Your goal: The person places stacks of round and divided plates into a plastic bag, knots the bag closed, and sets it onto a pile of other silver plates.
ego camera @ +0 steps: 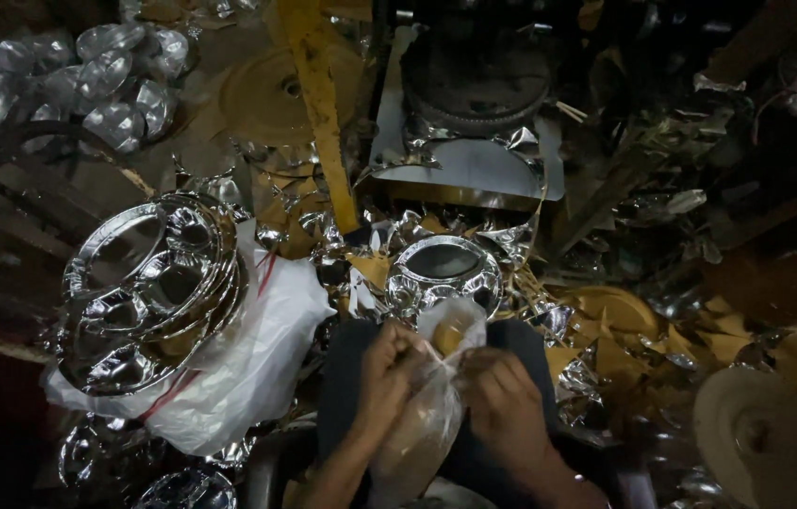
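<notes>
Plastic bag (428,415), thin, clear and holding something brownish, sat upright between both hands over the person's dark-clothed lap, low in the middle of the head view. Left hand (385,369) was closed on the bag's upper edge, fingers curled over its neck; right hand (504,403) was likewise pinched shut on the film from the other side, knuckles up. The two hands nearly touched at the bag's mouth. Working such flimsy film well seemed to call for both grips to stay close to the opening and pull evenly, with the weight of the contents resting on the lap so nothing tore or spilled.

Just beyond the hands stood a stack of silver foil bowls (443,271), rims upward. Loose silver and gold foil trimmings (596,353) lay scattered around it. To the left, a pile of shiny compartment plates (148,287) leaned on a white plastic sack (257,358). Farther back rose a dark press machine (474,80) with a yellow bar (323,113) slanting in front of it, and more foil bowls (87,80) were heaped in the far left corner. A round gold disc (761,434) rested at lower right.
</notes>
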